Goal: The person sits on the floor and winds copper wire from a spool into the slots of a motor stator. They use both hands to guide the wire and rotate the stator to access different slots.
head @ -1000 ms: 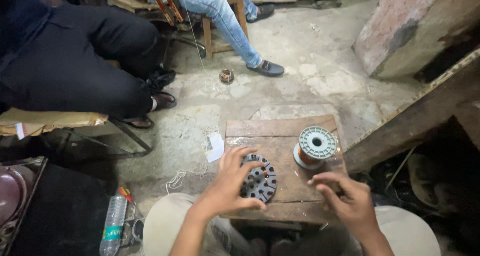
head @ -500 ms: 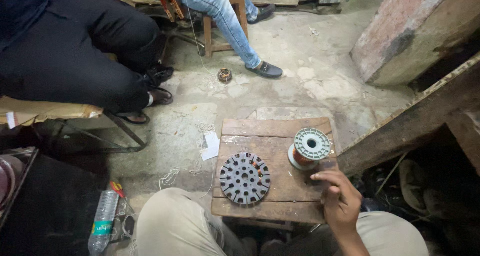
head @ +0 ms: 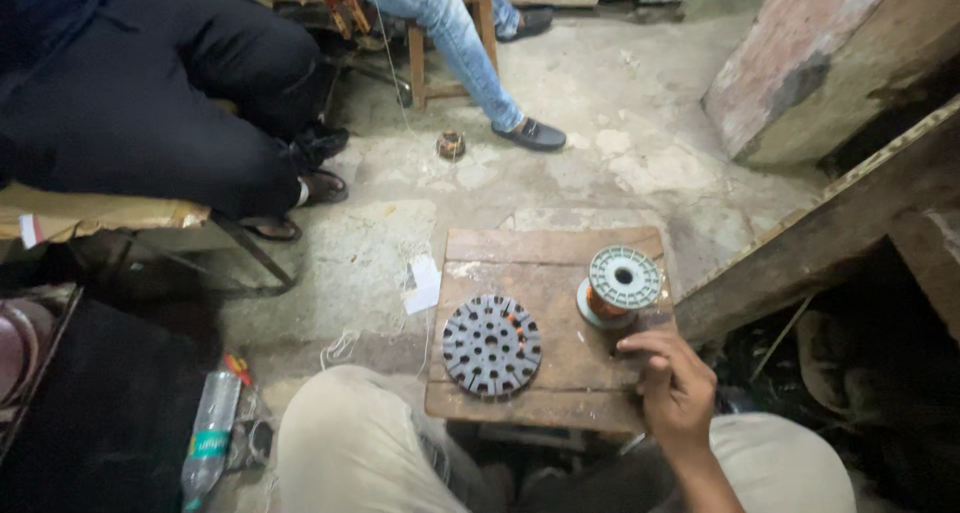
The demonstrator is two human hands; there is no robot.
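Note:
A round grey slotted metal disc with copper windings lies flat on a small wooden board in front of my knees. To its right stands a spool of copper wire with a grey perforated top. My right hand rests on the board's near right corner, just below the spool, fingers curled with nothing clearly in them. My left hand is out of view.
A person in dark trousers sits at the far left; another in blue jeans sits on a stool at the back. A plastic bottle lies at the lower left. A small round part lies on the concrete floor. Wooden beams rise at the right.
My left hand let go of the disc and left the view. The disc stays flat on the board. My right hand has stayed near the spool.

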